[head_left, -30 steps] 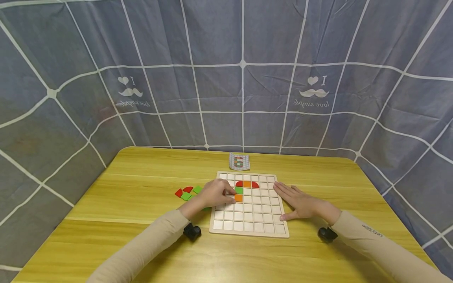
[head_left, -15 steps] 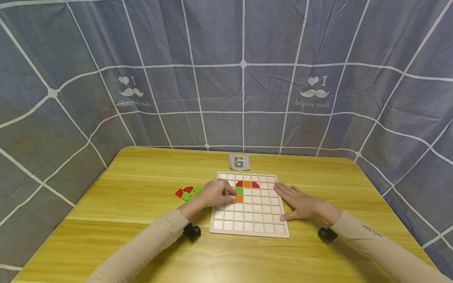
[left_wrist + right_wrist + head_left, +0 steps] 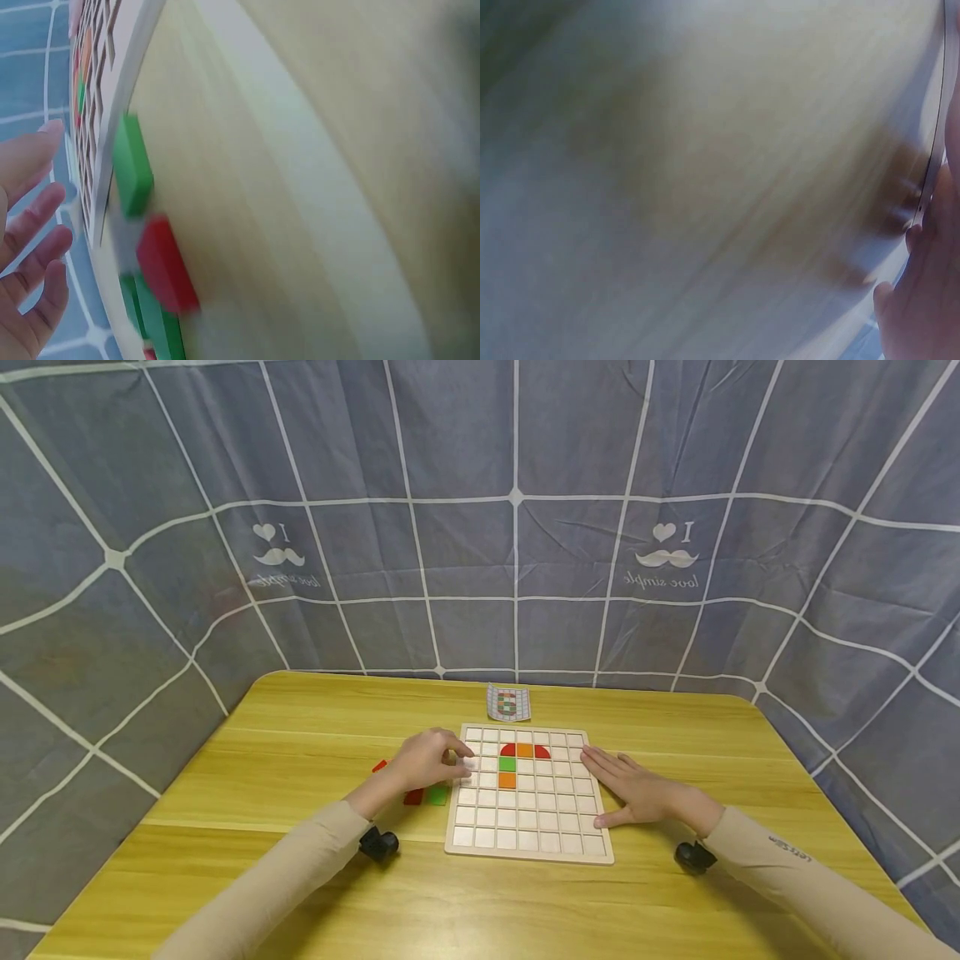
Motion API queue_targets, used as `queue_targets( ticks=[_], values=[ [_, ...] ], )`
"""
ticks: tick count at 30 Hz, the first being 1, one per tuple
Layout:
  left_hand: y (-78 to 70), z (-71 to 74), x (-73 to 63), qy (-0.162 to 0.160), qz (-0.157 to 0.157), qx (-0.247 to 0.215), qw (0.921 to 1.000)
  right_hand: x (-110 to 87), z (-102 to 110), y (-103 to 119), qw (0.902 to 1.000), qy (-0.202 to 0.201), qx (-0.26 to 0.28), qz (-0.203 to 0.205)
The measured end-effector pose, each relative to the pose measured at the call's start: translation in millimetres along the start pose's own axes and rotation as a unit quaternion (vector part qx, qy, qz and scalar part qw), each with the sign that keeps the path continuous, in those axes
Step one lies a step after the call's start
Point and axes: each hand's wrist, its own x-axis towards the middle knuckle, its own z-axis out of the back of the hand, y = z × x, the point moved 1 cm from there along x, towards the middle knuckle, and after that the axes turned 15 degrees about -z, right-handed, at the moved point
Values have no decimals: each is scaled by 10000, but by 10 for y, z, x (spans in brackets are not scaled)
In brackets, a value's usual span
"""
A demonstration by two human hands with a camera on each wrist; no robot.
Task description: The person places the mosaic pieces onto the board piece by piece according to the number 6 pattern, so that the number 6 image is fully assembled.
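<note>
My left hand (image 3: 426,762) hovers over the left edge of the wooden grid board (image 3: 528,852), thumb and fingers apart with nothing between them. In the left wrist view its fingers are spread, and a green tile (image 3: 133,166) and a red tile (image 3: 166,264) lie on the table beside the board. My right hand (image 3: 637,789) rests with straight fingers on the board's right edge. Set into the board are an orange square (image 3: 524,751) between two red quarter-round pieces, a green square (image 3: 507,764) and a second orange square (image 3: 507,781).
A small printed card (image 3: 507,702) with a coloured grid pattern lies behind the board. More loose red and green pieces, partly hidden by the left hand, lie on the wooden table (image 3: 300,735). A grey curtain (image 3: 472,552) with white lines hangs around the table.
My left hand has let go of the lower orange square and moved left, off the middle of the board towards the loose pieces. The right hand has stayed in place.
</note>
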Motion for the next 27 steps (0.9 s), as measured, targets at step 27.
queue_targets(
  ticks=[27],
  values=[
    [379,252,-411,553,314,165,9978,-15,12,9,10000,-14,-19,36]
  ],
)
